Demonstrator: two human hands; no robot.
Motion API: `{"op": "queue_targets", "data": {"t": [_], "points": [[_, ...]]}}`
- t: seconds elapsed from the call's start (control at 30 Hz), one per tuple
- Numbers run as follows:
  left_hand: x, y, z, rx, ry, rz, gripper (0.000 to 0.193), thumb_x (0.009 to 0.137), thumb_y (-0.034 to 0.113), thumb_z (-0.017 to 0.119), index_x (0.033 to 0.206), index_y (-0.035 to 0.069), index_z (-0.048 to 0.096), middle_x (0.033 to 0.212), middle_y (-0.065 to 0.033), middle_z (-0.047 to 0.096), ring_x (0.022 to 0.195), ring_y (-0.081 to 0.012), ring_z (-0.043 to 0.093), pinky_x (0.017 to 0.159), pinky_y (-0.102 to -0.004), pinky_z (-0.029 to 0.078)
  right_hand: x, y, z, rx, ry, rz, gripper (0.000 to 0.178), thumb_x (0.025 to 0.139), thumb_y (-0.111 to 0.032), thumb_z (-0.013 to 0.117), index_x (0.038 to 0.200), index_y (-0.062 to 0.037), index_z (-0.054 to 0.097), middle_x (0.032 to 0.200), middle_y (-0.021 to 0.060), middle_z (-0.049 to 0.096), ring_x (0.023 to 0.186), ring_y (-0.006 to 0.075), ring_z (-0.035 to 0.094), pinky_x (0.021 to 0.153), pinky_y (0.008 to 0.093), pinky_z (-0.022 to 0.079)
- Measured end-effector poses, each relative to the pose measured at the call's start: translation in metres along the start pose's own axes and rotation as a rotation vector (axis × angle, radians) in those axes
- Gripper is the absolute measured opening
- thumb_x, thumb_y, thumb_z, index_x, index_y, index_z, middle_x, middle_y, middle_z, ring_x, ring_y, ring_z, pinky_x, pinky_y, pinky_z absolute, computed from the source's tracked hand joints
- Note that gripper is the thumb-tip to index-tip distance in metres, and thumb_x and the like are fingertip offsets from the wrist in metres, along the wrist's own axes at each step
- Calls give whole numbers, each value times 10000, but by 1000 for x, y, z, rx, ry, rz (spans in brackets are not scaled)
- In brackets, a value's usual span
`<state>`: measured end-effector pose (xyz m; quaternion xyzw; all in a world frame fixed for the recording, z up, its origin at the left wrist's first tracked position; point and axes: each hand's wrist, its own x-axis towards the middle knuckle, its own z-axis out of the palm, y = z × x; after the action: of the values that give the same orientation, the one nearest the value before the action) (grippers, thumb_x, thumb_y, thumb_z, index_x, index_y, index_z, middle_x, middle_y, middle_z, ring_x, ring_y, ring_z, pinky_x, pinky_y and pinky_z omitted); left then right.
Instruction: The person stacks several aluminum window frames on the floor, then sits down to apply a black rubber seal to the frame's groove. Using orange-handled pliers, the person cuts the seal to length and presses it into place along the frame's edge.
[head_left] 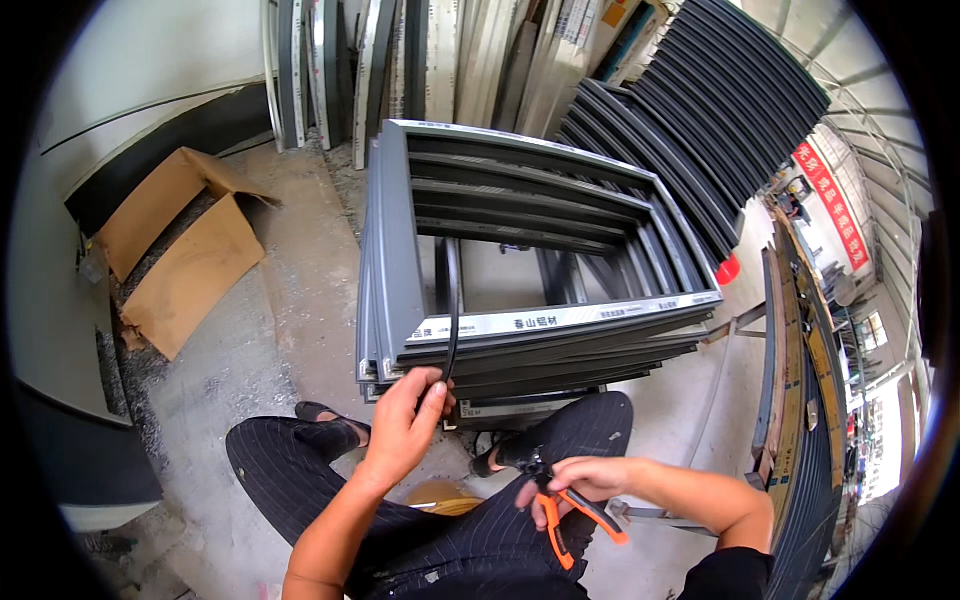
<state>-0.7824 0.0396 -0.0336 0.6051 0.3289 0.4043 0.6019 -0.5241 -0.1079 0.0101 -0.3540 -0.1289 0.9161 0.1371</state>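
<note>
In front of my knees stands a stack of dark grey rectangular metal frames (pixel 395 250), with pale printed film along the top one. A thin black flexible strip (pixel 455 310) curves up over the near left side of the top frame. My left hand (pixel 405 420) pinches its lower end between thumb and fingers, just below the frame's near edge. Over my right thigh, my right hand (pixel 585 482) holds pliers (pixel 562 525) with orange and black handles spread apart. Their dark head points up and away; the exact jaw shape is too small to make out.
An opened cardboard box (pixel 195 270) lies on the littered floor at left. Long profiles (pixel 440 70) lean against the back wall. More dark frames (pixel 700 120) are stacked at far right, and a rack of long bars (pixel 800 380) runs along the right side.
</note>
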Motion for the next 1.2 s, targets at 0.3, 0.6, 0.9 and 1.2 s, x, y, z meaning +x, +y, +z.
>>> {"op": "queue_targets", "data": {"t": [0.3,0.6,0.9,1.2], "points": [[108,1,28,966,85,497,118,916,100,523,867,-3,492,685,-172,605,700,-394,602,780,-491,461,94,81,-40,584,-29,-126,373,965,-259,506,1262,-33,505,1247,190,584,1171,298,558,1098,482,382],[60,0,72,1124,314,487,105,855,39,522,759,27,481,540,-137,552,550,-341,579,737,-433,462,68,122,-41,742,-205,-384,602,884,-169,571,1426,-41,342,1253,259,535,1162,354,546,1106,514,349],[-31,43,84,672,189,259,101,881,50,607,970,3,595,759,-144,588,735,-355,588,707,-407,472,30,96,-36,464,135,-628,547,879,2,527,1407,32,388,1125,159,607,1072,272,596,1003,420,455],[-96,10,73,361,102,-278,139,925,113,593,986,-11,610,782,-117,607,718,-234,617,643,-334,474,36,48,-7,-1077,640,-560,631,879,-213,610,1381,85,371,1258,268,520,1185,398,497,1026,404,385]]}}
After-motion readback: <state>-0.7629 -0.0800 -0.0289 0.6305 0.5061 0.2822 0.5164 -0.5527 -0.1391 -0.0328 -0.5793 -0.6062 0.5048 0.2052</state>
